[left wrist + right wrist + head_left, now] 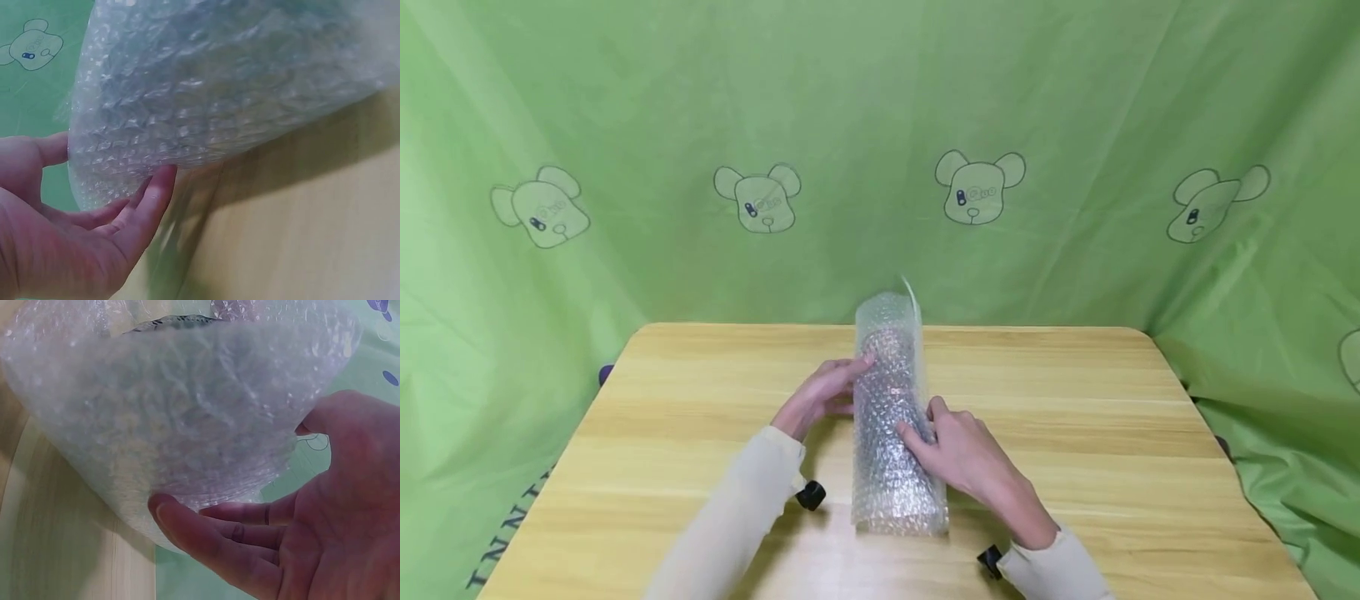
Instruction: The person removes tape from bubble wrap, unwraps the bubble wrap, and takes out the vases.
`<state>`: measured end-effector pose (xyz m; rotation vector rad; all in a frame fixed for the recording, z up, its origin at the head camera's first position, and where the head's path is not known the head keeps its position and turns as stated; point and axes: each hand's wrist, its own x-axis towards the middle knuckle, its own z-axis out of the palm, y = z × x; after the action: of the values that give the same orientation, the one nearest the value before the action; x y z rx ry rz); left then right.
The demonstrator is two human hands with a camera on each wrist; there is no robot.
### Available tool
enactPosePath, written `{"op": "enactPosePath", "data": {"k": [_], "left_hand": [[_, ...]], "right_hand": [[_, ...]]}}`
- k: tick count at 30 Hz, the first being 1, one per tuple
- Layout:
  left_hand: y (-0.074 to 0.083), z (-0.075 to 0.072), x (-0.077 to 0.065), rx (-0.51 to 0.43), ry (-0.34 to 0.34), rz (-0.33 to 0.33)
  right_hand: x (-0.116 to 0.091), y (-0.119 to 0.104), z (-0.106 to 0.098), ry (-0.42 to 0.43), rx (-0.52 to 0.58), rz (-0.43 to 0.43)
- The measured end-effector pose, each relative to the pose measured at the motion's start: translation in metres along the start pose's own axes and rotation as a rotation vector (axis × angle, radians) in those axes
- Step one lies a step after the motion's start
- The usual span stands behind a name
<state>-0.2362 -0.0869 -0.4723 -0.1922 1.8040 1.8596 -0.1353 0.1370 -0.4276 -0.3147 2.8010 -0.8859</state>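
A long bubble-wrap roll (pixel 891 475) lies lengthwise on the wooden table, its far end reaching the back edge. Something darker shows through the clear layers, and a dark patterned edge (pixel 178 322) appears inside in the right wrist view; its kind cannot be made out. My left hand (pixel 823 392) holds the roll's left side towards the far end, thumb on top and fingers low against the side. Nearer to me, my right hand (pixel 966 450) grips the right side, with its thumb over the top. Curved fingers support the bubble wrap (pixel 187 112) in the left wrist view.
The light wooden table (pixel 1075 400) has rounded back corners. Behind and beside it hangs a green cloth (pixel 880 100) printed with bear heads. Small black devices (pixel 811 495) sit by both wrists.
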Motion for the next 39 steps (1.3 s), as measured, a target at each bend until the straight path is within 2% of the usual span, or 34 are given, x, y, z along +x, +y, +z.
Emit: {"op": "enactPosePath", "data": {"k": [5,9,16,20,22,24,27,29,31,34,39], "left_hand": [[-0.017,0.003,-0.007,-0.048,-0.015,0.018],[-0.021,0.002,-0.016,-0.084,-0.021,0.050],[-0.023,0.003,-0.030,-0.147,-0.154,0.090],[-0.025,0.005,-0.031,-0.182,-0.176,0.099],[-0.025,0.006,-0.031,-0.190,-0.174,0.106],[-0.025,0.007,-0.030,-0.192,-0.171,0.109],[-0.026,0.008,-0.030,-0.184,-0.180,0.114],[-0.027,0.008,-0.032,-0.184,-0.192,0.111],[-0.028,0.008,-0.034,-0.186,-0.203,0.113],[-0.028,0.009,-0.038,-0.186,-0.210,0.121],[-0.027,0.011,-0.040,-0.168,-0.229,0.130]], "right_hand": [[-0.004,0.005,-0.001,-0.044,0.005,0.007],[-0.001,0.006,-0.003,-0.048,0.023,-0.007],[0.002,0.004,-0.009,-0.052,0.050,0.021],[0.003,0.005,-0.014,-0.048,0.057,0.022],[0.005,0.005,-0.018,-0.016,0.046,-0.017],[0.009,0.006,-0.022,0.057,0.020,-0.091],[0.017,0.005,-0.028,0.194,-0.035,-0.256],[0.024,0.004,-0.032,0.253,-0.056,-0.357],[0.032,0.002,-0.033,0.261,-0.077,-0.441],[0.042,0.001,-0.033,0.226,-0.102,-0.509],[0.054,-0.001,-0.035,0.163,-0.128,-0.533]]}}
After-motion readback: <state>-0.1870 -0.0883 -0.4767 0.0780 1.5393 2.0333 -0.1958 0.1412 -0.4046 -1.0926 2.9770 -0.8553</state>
